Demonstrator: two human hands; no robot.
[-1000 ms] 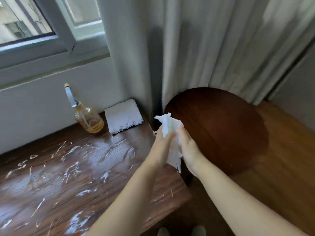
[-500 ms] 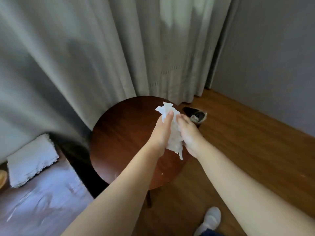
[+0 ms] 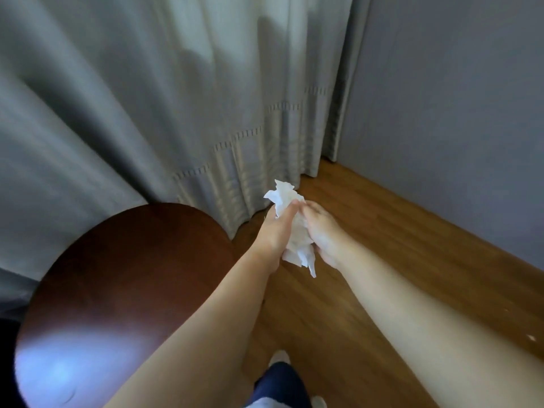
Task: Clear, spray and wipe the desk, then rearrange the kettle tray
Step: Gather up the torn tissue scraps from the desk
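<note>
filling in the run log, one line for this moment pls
left hand: holds crumpled white tissue | right hand: holds same tissue | below: wooden floor | round dark wooden table: left

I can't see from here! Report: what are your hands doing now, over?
Left hand and right hand both grip crumpled white tissue. Held over wooden floor, beside round table. Nothing in the way.

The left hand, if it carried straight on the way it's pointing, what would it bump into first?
Probably the grey curtain. The left hand, gripping the crumpled tissue together with the right hand, points up-frame toward the curtain's hem above the wooden floor. Depth is unclear.
</note>
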